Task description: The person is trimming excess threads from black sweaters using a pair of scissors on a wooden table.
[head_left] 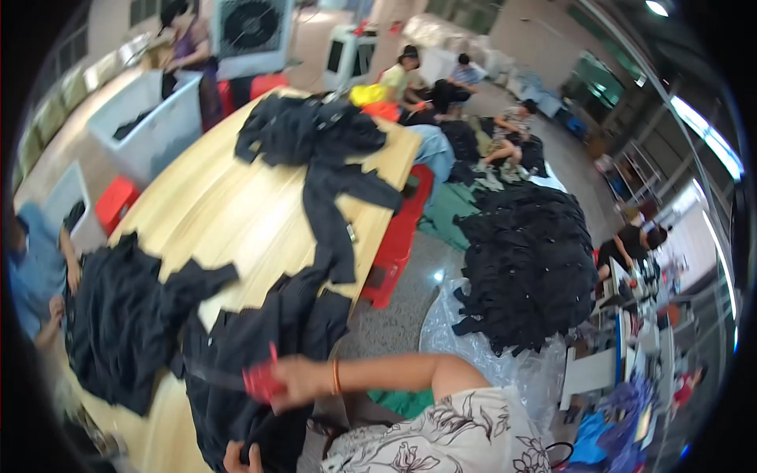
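Observation:
My right hand [296, 381] is closed around a red-handled tool [262, 381]. A long, pale, blurred part points left from it over the black garment [236, 335]; motion smears the tool too much to tell its kind. At the lower edge, my left hand [241, 457] pinches the near part of this garment between thumb and fingers, and the rest of that hand is cut off. The garment lies on the light wooden table [209, 209], overhanging its near edge. Another black garment [319, 213], with a long leg or sleeve, stretches away from it toward the far pile.
At left a co-worker in blue [35, 268] handles a black garment [118, 323]. A dark garment pile [315, 130] occupies the table's far end. Red stools [398, 236] stand against its right side. A big black clothing stack [528, 268] rests on plastic sheeting [449, 327]. Several people sit farther back.

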The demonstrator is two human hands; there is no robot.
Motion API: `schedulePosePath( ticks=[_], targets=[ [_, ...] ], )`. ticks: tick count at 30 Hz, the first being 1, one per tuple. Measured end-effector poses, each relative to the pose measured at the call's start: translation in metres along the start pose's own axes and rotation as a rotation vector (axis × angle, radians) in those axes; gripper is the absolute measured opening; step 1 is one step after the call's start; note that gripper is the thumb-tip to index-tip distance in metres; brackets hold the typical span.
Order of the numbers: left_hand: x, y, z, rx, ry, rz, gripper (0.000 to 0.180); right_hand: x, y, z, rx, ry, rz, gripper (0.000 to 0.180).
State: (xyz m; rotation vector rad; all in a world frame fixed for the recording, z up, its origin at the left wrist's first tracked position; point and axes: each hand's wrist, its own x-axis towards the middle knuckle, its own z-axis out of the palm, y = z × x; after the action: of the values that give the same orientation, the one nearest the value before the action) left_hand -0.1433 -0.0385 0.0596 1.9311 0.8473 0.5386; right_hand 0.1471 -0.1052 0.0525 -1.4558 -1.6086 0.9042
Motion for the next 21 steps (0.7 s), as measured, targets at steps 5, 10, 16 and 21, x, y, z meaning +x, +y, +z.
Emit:
schedulePosePath(
  ticks=[5, 10, 16, 21],
  targets=[
    [0.0, 0.009, -0.022, -0.271, -0.153, -0.271, 0.012, -0.036, 0.038, 0.121, -0.19, 0.37, 0.131, 0.029],
    [-0.022, -0.074, -0.029, -0.011, -0.103, 0.119, 0.023, -0.044, 0.085, 0.078, -0.3, 0.701, 0.245, 0.014],
    [-0.011, -0.052, -0.027, 0.179, 0.027, 0.059, 0.023, -0.024, 0.05, 0.032, -0.291, 0.407, 0.245, 0.026],
    [0.003, -0.067, 0.021, 0.396, 0.137, 0.313, 0.041, -0.014, 0.021, 0.006, -0.435, 0.321, 0.212, 0.037]
  ],
)
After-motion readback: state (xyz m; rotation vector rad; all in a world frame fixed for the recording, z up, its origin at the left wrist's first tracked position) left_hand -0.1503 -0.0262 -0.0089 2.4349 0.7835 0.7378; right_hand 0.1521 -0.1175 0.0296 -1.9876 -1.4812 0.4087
